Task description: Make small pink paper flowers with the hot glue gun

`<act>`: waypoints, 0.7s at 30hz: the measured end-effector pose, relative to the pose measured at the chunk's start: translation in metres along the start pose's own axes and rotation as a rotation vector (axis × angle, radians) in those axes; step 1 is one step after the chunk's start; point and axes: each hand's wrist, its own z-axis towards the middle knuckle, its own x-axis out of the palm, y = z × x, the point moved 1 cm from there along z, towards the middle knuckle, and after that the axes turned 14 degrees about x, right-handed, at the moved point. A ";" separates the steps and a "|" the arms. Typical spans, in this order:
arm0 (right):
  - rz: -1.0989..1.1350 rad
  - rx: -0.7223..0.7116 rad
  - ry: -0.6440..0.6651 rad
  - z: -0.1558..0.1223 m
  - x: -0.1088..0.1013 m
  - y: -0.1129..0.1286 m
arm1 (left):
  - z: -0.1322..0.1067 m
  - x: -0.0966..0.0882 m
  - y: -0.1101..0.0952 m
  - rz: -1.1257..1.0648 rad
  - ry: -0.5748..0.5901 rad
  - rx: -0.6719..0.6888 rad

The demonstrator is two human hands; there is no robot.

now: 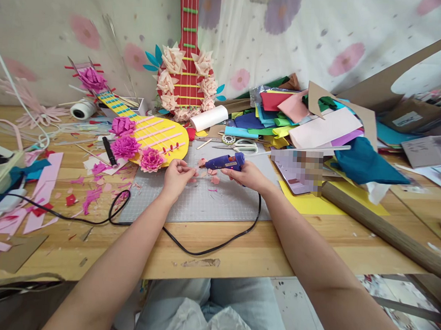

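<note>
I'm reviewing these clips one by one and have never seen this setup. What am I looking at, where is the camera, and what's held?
No machine here: the one picture comes from a camera worn on a person's head, looking down at their two bare hands. The right hand grips a blue glue gun, its black cord trailing over the wooden table. The left hand has its fingertips at a small pink piece by the nozzle; whether they grip it is too small to tell. Beneath is a grey cutting mat. Around lie a yellow paper guitar, scissors and a pile of coloured sheets.
</note>
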 end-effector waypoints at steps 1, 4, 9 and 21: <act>0.006 -0.001 -0.001 0.000 0.000 0.000 | 0.000 0.000 0.000 0.000 0.000 0.001; 0.027 0.002 -0.011 -0.001 0.000 0.001 | 0.000 0.001 0.000 0.001 0.004 0.004; 0.147 0.014 -0.007 0.001 0.000 -0.003 | -0.001 0.000 -0.001 -0.011 0.015 0.001; -0.104 0.140 -0.504 0.037 -0.011 -0.032 | 0.000 -0.001 -0.003 -0.046 0.003 -0.005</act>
